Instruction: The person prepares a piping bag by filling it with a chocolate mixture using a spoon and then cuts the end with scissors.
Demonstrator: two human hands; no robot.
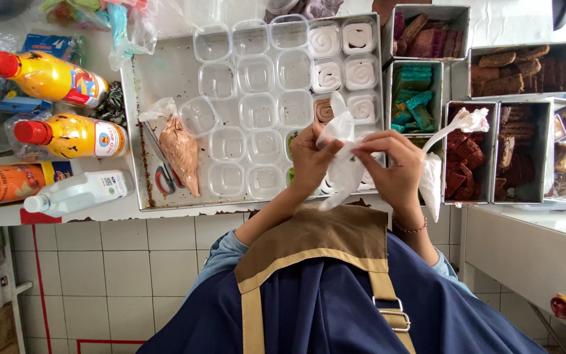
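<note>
1. I see both hands at the centre of the frame, above the lower right corner of a metal baking tray (pixel 140 131).
2. My left hand (pixel 310 160) is clenched around the lower part of a white piping bag (pixel 343 154); thumb and fingers wrap the plastic.
3. My right hand (pixel 396 167) pinches the same piping bag from the right side, fingertips closed on the film. I cannot tell how full the bag is.
4. A second white piping bag (pixel 432 174) hangs just right of the right hand, its twisted top (pixel 470 120) pointing to the upper right. Whether the hand touches it, I cannot tell.
5. The tray holds rows of small clear plastic cups (pixel 257 108). Those at the upper right contain white cream swirls (pixel 325 40); one holds a brown swirl (pixel 323 110). The rest in view are empty.
6. At the tray's left lie a piping bag of brown cream (pixel 179 149) and red-handled scissors (pixel 163 174).
7. Right of the tray stand metal tins of cake pieces: purple (pixel 424 34), teal (pixel 413 98), dark red (pixel 463 154) and brown (pixel 512 65).
8. At the left edge of the frame lie two yellow bottles with red caps (pixel 47 77), an orange bottle (pixel 8 183) and a white bottle (pixel 80 191).
</note>
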